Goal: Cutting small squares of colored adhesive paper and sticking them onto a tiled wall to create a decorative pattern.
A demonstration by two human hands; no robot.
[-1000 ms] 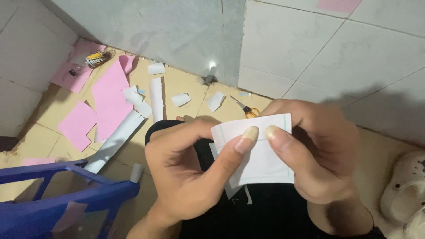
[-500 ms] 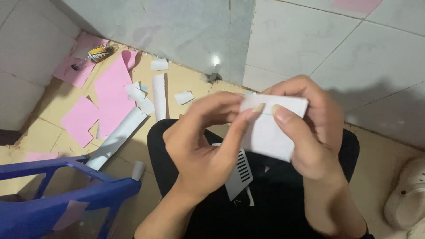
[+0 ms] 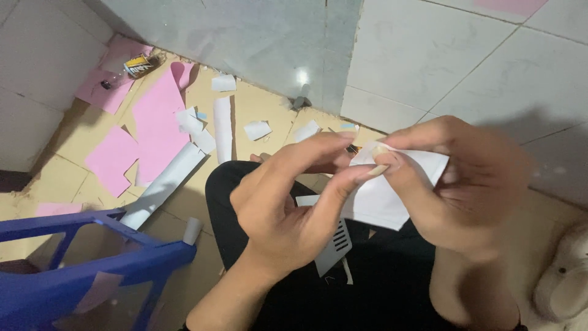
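Since a moment ago your hands have lifted the folded white paper piece (image 3: 384, 199) higher above your lap. Your left hand (image 3: 288, 208) and right hand (image 3: 465, 184) both pinch its top edge; press that crease firmly, thumbs together, above the cut white strip (image 3: 334, 242) on your black trousers.

We've got both hands up close in front of us, forearms coming in from the bottom of the view. Our left hand (image 3: 282, 208) is palm-up-ish with fingers curled, its thumb and forefinger stretched right into a pinch. Our right hand (image 3: 465, 184) cups in from the other side, thumb pressing down to meet those fingertips.
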